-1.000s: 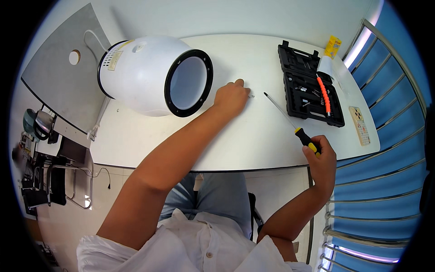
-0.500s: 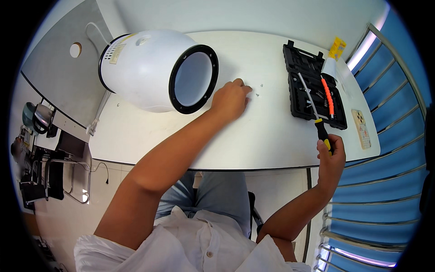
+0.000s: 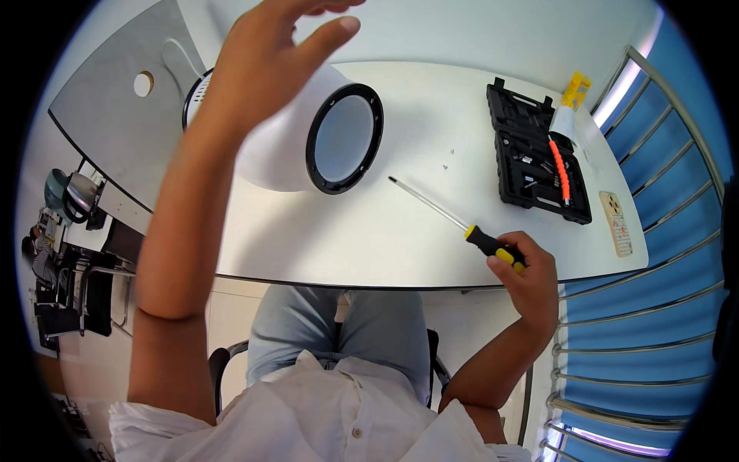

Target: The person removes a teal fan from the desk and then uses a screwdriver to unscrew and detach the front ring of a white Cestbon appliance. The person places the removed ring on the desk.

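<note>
My left hand point(image 3: 265, 73) is raised in front of a white barrel-shaped housing point(image 3: 281, 162). Its thumb stands apart from the fingers, whose tips are partly cut off at the top edge; I see nothing in it. The housing lies on its side, a black ring point(image 3: 314, 165) with small holes around its open mouth. Closed round the black and yellow handle of a screwdriver point(image 3: 481, 240), my right hand point(image 3: 536, 273) is over the table's front right. The metal shaft points up and left toward the housing. Two tiny screw-like pieces point(image 3: 452, 151) lie between housing and tool case.
At the right, an open black tool case point(image 3: 511, 189) holds bits and an orange flexible shaft point(image 3: 560, 169). Behind it is a white object with a yellow wrapper point(image 3: 576, 91). A phone point(image 3: 615, 223) rests near the table's right edge, beside a metal railing point(image 3: 666, 219).
My left hand has lifted off the tabletop and swung up and left across the housing. My right hand has brought the screwdriver left, away from the tool case, its shaft now slanting toward the housing.
</note>
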A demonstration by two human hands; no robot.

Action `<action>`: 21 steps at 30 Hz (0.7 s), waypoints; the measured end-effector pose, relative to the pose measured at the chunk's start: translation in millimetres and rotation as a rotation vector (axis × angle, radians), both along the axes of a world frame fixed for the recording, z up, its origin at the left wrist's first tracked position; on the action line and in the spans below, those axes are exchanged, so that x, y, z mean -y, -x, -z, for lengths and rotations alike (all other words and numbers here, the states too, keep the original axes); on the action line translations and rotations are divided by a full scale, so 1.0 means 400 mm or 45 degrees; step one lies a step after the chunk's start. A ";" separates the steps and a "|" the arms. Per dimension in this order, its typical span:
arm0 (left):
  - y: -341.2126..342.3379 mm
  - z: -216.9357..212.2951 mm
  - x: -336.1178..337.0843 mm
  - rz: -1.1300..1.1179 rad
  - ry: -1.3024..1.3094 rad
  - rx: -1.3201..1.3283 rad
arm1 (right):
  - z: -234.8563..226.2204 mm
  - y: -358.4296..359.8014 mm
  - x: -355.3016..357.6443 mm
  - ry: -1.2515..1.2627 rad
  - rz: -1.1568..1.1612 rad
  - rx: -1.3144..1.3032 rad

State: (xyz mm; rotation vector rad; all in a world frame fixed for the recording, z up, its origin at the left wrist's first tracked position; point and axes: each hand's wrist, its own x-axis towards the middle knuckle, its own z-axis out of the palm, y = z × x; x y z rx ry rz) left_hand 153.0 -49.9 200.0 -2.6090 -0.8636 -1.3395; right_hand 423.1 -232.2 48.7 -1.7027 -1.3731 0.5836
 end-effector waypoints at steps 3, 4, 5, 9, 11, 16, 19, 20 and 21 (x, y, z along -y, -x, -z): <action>-0.008 -0.037 -0.106 -0.285 0.287 -0.328 | -0.007 0.028 -0.014 0.036 -0.011 0.007; 0.015 -0.006 -0.164 -0.193 0.306 -0.339 | -0.002 0.034 -0.013 0.018 0.002 0.030; 0.033 0.009 -0.216 -0.159 0.389 -0.449 | 0.001 0.042 -0.022 0.013 0.003 0.046; 0.014 0.044 -0.224 -0.318 0.725 -0.687 | 0.016 0.061 -0.039 -0.012 -0.005 0.022; -0.004 0.036 -0.208 -0.355 0.787 -0.784 | 0.021 0.061 -0.045 -0.011 -0.013 0.057; -0.004 0.045 -0.206 -0.344 0.718 -0.768 | 0.032 0.065 -0.055 -0.025 -0.021 0.057; -0.002 0.046 -0.209 -0.336 0.724 -0.780 | 0.028 0.067 -0.057 0.014 -0.025 0.066; -0.001 0.045 -0.211 -0.333 0.717 -0.781 | 0.029 0.065 -0.058 0.007 -0.024 0.066; 0.000 0.045 -0.213 -0.330 0.711 -0.783 | 0.032 0.064 -0.058 -0.001 -0.022 0.066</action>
